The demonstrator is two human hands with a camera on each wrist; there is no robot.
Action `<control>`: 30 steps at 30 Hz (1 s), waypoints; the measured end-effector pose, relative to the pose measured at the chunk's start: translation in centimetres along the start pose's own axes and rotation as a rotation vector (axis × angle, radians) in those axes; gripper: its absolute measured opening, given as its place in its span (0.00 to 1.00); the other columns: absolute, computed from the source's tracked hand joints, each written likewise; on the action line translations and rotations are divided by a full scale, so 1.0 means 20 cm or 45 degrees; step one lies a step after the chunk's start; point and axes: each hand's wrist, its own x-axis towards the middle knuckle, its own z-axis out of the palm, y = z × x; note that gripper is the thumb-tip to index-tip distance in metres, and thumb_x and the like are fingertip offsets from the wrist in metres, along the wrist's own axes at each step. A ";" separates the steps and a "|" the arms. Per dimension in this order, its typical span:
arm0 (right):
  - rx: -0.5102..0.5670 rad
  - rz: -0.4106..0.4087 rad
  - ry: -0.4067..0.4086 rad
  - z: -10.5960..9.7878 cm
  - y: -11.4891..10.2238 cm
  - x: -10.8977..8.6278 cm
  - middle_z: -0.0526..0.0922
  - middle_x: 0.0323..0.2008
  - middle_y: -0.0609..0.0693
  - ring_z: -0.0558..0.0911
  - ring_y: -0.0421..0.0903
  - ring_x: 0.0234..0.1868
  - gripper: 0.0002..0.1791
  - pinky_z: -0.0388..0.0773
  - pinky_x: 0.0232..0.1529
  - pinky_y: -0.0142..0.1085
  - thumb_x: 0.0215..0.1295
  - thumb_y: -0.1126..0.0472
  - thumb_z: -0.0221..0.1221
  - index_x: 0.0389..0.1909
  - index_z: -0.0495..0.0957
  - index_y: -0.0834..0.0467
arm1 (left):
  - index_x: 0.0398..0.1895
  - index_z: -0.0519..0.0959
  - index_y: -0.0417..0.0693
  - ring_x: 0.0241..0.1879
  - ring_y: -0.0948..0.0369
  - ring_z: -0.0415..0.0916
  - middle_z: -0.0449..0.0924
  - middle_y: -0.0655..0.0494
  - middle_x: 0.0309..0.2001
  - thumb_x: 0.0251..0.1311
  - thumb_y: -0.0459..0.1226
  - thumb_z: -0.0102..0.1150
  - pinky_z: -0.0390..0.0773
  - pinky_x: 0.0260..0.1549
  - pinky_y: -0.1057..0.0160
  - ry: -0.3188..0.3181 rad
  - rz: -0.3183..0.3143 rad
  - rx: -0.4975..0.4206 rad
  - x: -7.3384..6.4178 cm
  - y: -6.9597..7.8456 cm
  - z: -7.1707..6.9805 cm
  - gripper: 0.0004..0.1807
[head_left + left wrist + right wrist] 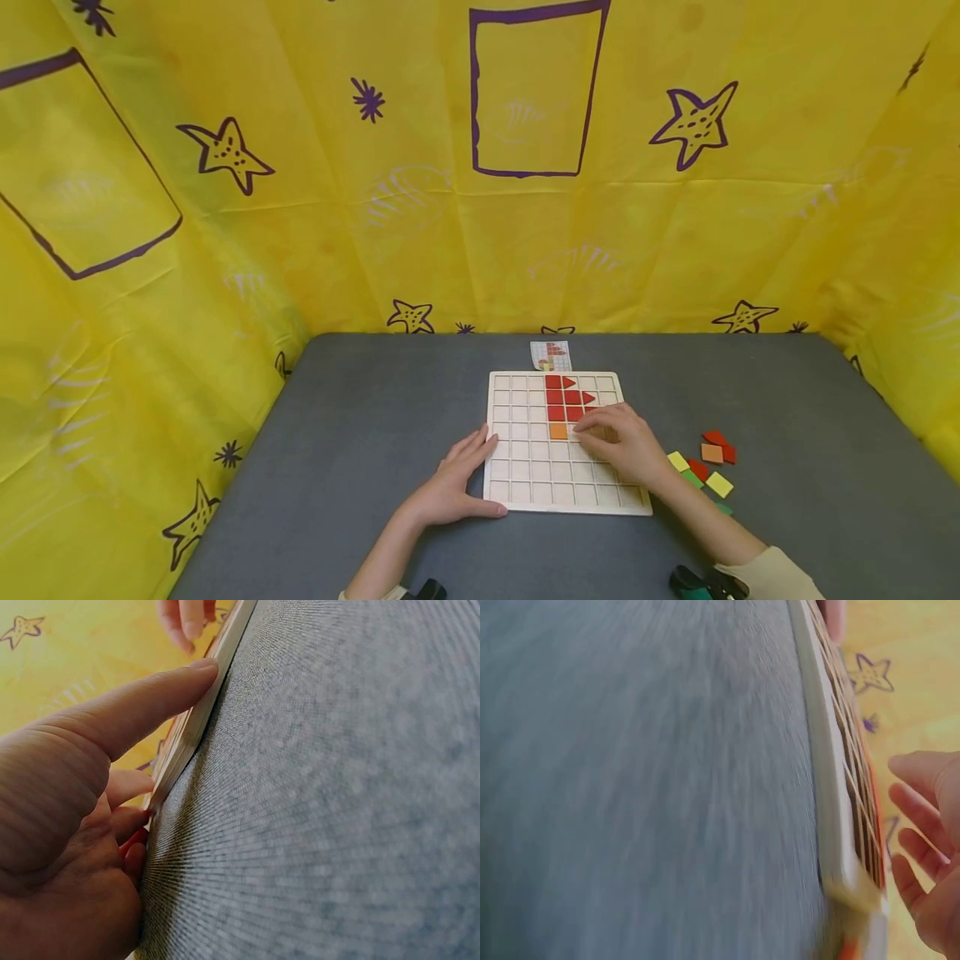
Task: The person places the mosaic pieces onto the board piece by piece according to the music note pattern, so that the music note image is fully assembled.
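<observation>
A pale grid board (531, 493) lies flat on the grey table. Red squares and red pointed pieces (564, 397) fill cells in its upper middle, and an orange square (558, 431) sits in the cell below them. My left hand (456, 483) rests at the board's near left corner, its straight thumb on the front edge and its fingers along the left side. Over the board is my right hand (621, 440), thumb and fingertips close to the orange square's right side. In the right wrist view its fingers (921, 812) are loosely bent, with no piece visible between them.
Loose pieces lie right of the board, including a yellow square (719, 484), an orange square (712, 453), red pieces (715, 438) and a green piece (692, 479). A small printed card (551, 356) lies behind the board. A yellow patterned cloth (420, 233) hangs behind the table.
</observation>
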 end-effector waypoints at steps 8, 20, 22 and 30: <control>-0.090 0.145 0.004 -0.19 0.10 -0.12 0.83 0.40 0.40 0.71 0.37 0.43 0.09 0.70 0.41 0.40 0.54 0.56 0.69 0.36 0.84 0.42 | 0.74 0.53 0.51 0.74 0.49 0.38 0.41 0.54 0.77 0.45 0.54 0.71 0.48 0.63 0.35 0.010 -0.002 0.010 -0.01 0.00 0.00 0.55; -0.174 0.248 -0.056 -0.45 0.20 -0.36 0.78 0.35 0.36 0.72 0.32 0.37 0.07 0.71 0.36 0.30 0.55 0.51 0.68 0.35 0.83 0.37 | 0.74 0.53 0.51 0.74 0.49 0.39 0.42 0.53 0.76 0.44 0.53 0.72 0.47 0.63 0.35 0.015 -0.003 0.007 0.00 0.00 0.00 0.55; -0.193 0.251 -0.067 -0.47 0.20 -0.39 0.79 0.36 0.37 0.71 0.30 0.38 0.08 0.71 0.37 0.31 0.53 0.50 0.68 0.35 0.83 0.37 | 0.74 0.53 0.51 0.74 0.49 0.38 0.42 0.53 0.76 0.44 0.53 0.72 0.48 0.63 0.35 0.014 -0.005 0.009 0.00 0.00 0.00 0.55; -0.205 0.129 -0.039 -0.48 0.22 -0.45 0.81 0.38 0.35 0.68 0.25 0.43 0.14 0.65 0.41 0.24 0.48 0.55 0.72 0.36 0.83 0.38 | 0.74 0.53 0.52 0.74 0.49 0.38 0.41 0.55 0.77 0.45 0.53 0.72 0.48 0.63 0.35 0.004 -0.027 0.008 0.00 0.01 0.00 0.54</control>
